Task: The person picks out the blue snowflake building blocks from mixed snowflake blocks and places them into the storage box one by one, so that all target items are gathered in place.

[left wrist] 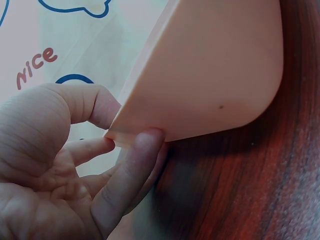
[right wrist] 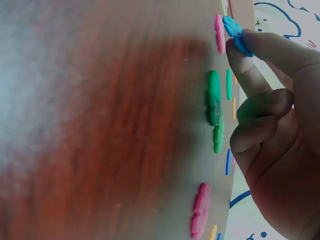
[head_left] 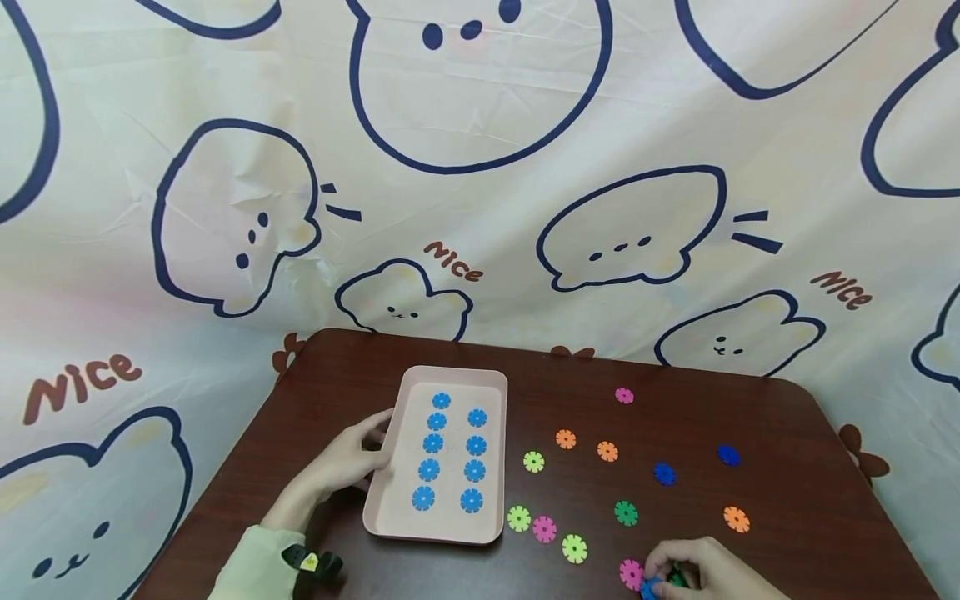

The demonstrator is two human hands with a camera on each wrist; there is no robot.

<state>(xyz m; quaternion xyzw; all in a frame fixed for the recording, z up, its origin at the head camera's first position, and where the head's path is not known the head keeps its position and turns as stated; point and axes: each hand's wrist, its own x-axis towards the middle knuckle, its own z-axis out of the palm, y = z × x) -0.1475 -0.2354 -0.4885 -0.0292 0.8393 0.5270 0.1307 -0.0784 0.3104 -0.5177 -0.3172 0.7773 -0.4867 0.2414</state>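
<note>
A pale pink tray (head_left: 390,510) sits on the table with several light-blue notched discs (head_left: 429,470) laid flat in two columns. My left hand (head_left: 341,461) holds the tray's left edge. In the left wrist view, thumb and fingers pinch the rim of the tray (left wrist: 215,65). My right hand (head_left: 708,571), at the front right, pinches one light-blue disc (right wrist: 236,34) between thumb and index finger, tilted over the table. Its other fingers are curled in. A pink disc (head_left: 632,574) lies beside the held one, and green discs (right wrist: 214,97) lie by the hand.
Loose discs lie scattered right of the tray: orange (head_left: 607,451), dark blue (head_left: 664,474), green (head_left: 626,512), yellow-green (head_left: 574,548) and pink (head_left: 625,396). The dark brown table (head_left: 570,400) ends at a printed cloth (head_left: 495,208) hanging behind. A black band (head_left: 311,560) circles the left wrist.
</note>
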